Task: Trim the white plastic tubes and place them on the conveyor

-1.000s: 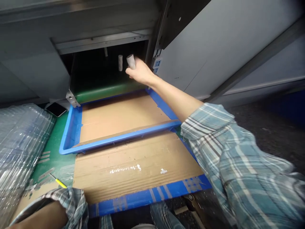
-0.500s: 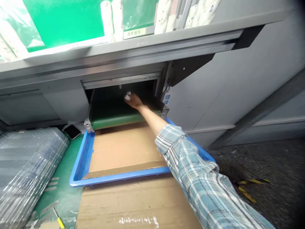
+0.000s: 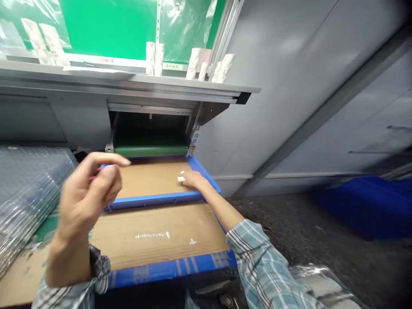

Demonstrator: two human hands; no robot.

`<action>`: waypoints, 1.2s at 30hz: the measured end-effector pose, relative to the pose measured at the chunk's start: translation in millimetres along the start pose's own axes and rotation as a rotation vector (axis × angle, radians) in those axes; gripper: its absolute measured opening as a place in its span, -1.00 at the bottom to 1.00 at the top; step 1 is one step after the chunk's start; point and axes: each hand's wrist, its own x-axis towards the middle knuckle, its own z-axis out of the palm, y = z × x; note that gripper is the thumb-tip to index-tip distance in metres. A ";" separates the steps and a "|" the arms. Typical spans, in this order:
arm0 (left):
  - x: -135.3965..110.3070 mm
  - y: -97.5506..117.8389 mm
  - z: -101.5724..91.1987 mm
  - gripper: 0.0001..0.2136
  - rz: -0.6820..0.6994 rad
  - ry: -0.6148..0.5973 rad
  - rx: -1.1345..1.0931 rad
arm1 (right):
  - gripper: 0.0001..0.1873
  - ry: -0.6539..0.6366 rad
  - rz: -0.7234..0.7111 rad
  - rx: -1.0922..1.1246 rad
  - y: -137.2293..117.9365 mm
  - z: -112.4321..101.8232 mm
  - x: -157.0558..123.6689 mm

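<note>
My left hand (image 3: 88, 193) is raised in the near left, in front of the plastic trays. Its fingers are curled and the index finger is crooked forward; a thin pink bit shows by the thumb, too small to name. Over the right part of a blue tray (image 3: 161, 198) lined with brown cardboard (image 3: 148, 179) is my right hand (image 3: 193, 179), its fingers drawn together. White bits (image 3: 181, 179) show at these fingertips; whether they are finger covers or something held, I cannot tell.
Behind the tray, a green conveyor belt (image 3: 151, 150) comes out of an opening under a metal shelf (image 3: 128, 83). White rolls (image 3: 154, 59) stand on the shelf. Stacked clear plastic trays (image 3: 28, 184) lie left. A cardboard sheet (image 3: 154, 240) is in front; a blue bin (image 3: 367, 206) stands on the floor at right.
My right hand has come back from above the conveyor belt to over the blue tray. My left hand has come into view, and the camera view has shifted.
</note>
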 end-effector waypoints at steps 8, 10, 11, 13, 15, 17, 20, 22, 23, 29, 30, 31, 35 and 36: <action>-67.8 -66.5 -41.6 -0.61 -0.365 0.070 0.448 | -0.68 0.255 0.115 0.105 -6.2 18.4 -52.0; -90.7 -76.7 -48.5 -0.58 -0.419 0.105 0.434 | -0.71 0.367 0.061 0.153 -24.1 26.5 -64.1; -98.9 -80.8 -49.7 -0.57 -0.440 0.107 0.422 | -0.69 0.409 0.028 0.178 -35.3 30.6 -69.9; -108.3 -87.7 -48.5 -0.58 -0.464 0.069 0.392 | -0.70 0.449 -0.051 0.220 -61.1 37.7 -80.2; -110.6 -93.1 -44.4 -0.60 -0.467 -0.002 0.358 | -0.78 0.441 -0.134 0.246 -88.0 41.7 -88.1; -108.4 -97.2 -39.3 -0.61 -0.453 -0.069 0.332 | -0.79 0.412 -0.207 0.255 -111.8 42.0 -93.6; -99.6 -100.0 -30.7 -0.55 -0.414 -0.148 0.302 | -0.72 0.385 -0.273 0.243 -137.6 38.5 -99.4; -90.7 -99.9 -23.8 -0.51 -0.360 -0.194 0.293 | -0.68 0.379 -0.297 0.234 -148.1 36.0 -102.0; -85.5 -99.5 -19.9 -0.52 -0.329 -0.211 0.292 | -0.67 0.376 -0.309 0.232 -151.2 34.7 -102.8; -55.8 -100.4 -2.0 -0.70 -0.231 -0.215 0.265 | -0.50 0.376 -0.456 0.438 -135.6 20.2 -104.1; -52.3 -101.6 -0.9 -0.68 -0.223 -0.214 0.257 | -0.45 0.362 -0.503 0.580 -128.3 18.5 -104.1; -49.1 -103.0 -0.2 -0.66 -0.217 -0.215 0.249 | -0.43 0.340 -0.545 0.743 -120.9 18.2 -103.7; -41.7 -109.4 3.5 -0.63 -0.227 -0.200 0.232 | -0.47 0.263 -0.551 1.228 -100.6 32.5 -95.4; -40.9 -111.0 5.0 -0.63 -0.244 -0.191 0.232 | -0.47 0.269 -0.531 1.277 -98.9 37.8 -92.1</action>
